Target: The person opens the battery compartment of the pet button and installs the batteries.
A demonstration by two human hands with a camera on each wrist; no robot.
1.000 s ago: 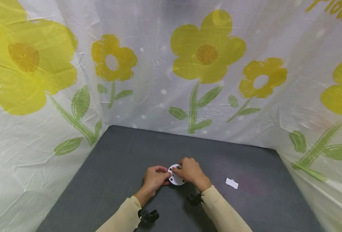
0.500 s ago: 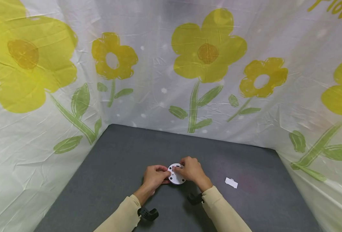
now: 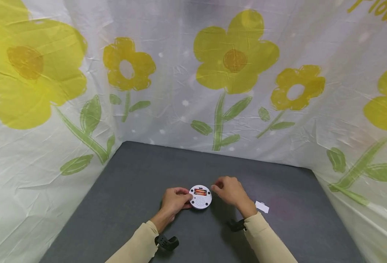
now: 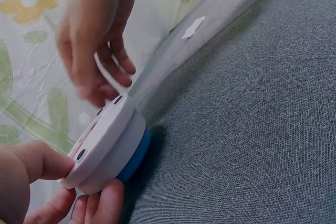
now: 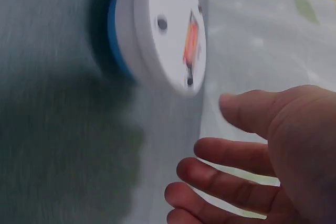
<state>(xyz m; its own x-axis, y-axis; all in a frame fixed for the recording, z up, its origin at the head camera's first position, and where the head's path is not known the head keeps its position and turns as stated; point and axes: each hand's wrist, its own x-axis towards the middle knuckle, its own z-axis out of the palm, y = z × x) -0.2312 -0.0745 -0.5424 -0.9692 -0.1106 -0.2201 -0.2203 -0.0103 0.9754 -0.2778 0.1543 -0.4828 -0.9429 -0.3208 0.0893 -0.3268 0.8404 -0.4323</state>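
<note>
A round white battery-powered device [image 3: 200, 202] lies with its underside up, showing small dark feet and a patch of tiny holes. Orange batteries [image 3: 200, 192] sit in its uncovered compartment. My left hand [image 3: 174, 200] grips its left rim, thumb on the upper face and fingers beneath. The left wrist view shows a blue band [image 4: 135, 157] on the side nearest the table. Just right of the device, my right hand [image 3: 231, 191] is apart from it, holding nothing, its fingers [image 5: 226, 153] loosely bent. A white battery cover [image 3: 262, 207] lies on the table beyond the right wrist.
The dark grey table [image 3: 141, 164] carries the device and cover. Hanging cloth [image 3: 170, 109] printed with yellow flowers encloses its back and sides. Black wrist straps [image 3: 167, 242] sit over both beige sleeves [image 3: 135, 243].
My right hand has come off the battery compartment and moved right, uncovering the batteries. The left hand keeps its grip on the device, which has barely moved.
</note>
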